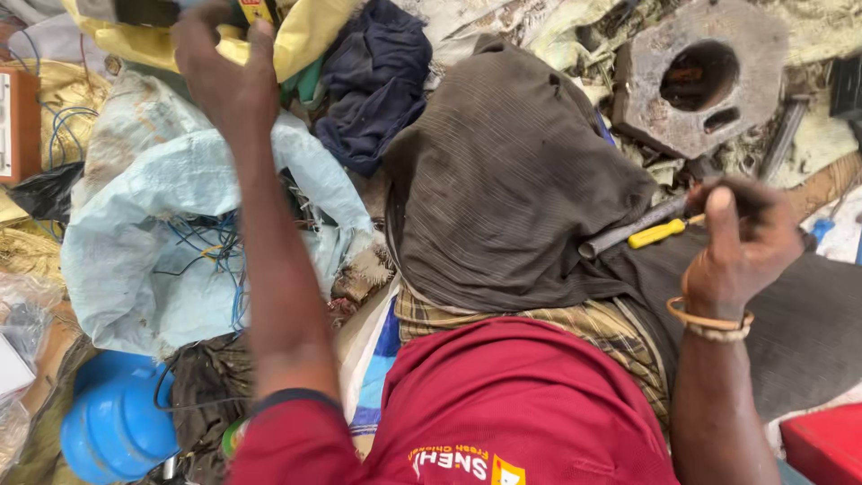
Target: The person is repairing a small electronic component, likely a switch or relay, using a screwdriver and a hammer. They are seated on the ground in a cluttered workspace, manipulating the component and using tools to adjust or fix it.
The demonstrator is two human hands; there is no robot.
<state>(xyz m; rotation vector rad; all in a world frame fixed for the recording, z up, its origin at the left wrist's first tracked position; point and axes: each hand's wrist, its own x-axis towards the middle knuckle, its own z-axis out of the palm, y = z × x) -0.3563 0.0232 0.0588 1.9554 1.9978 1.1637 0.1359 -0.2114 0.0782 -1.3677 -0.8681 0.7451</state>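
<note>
My left hand [220,67] reaches up to the top left and closes over a dark boxy object with a yellow label [254,9], mostly cut off by the frame edge. My right hand [741,238], with bangles at the wrist, is at the right, its fingers curled around a small dark tool [723,187] that is blurred. Just left of that hand lie a yellow-handled screwdriver [660,233] and a grey metal tube [628,231], resting on a dark brown cloth [512,171] draped over my knee.
A rusty metal block with a round hole [700,76] lies at the top right. A light blue sack with blue wires [171,224] is on the left, a navy cloth [373,81] above, a blue plastic object [117,422] bottom left, a red box [826,440] bottom right.
</note>
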